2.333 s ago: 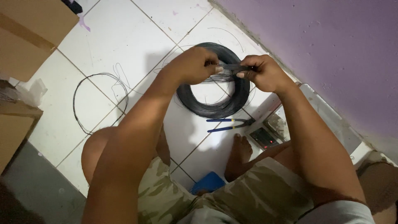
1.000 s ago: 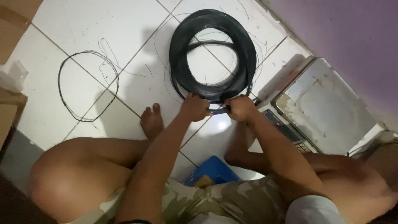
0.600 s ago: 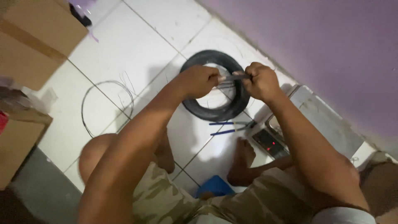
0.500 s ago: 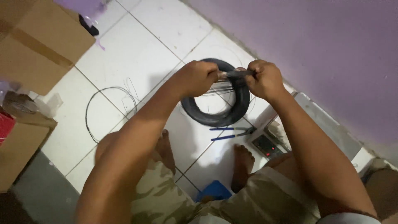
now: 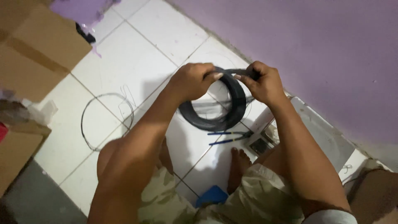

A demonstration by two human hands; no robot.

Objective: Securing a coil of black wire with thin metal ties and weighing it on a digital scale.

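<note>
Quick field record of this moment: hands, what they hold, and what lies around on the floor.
left hand: grips a short dark wire piece at one end
right hand: grips the other end
wire coil: black, flat on the tiled floor below the hands
pliers: blue handles, beside the coil
thin wire loop: on the floor, apart
cardboard box: upper left

Blue-handled pliers are lying on the white tiled floor, a thin wire loop and cardboard boxes are sitting nearby.
</note>
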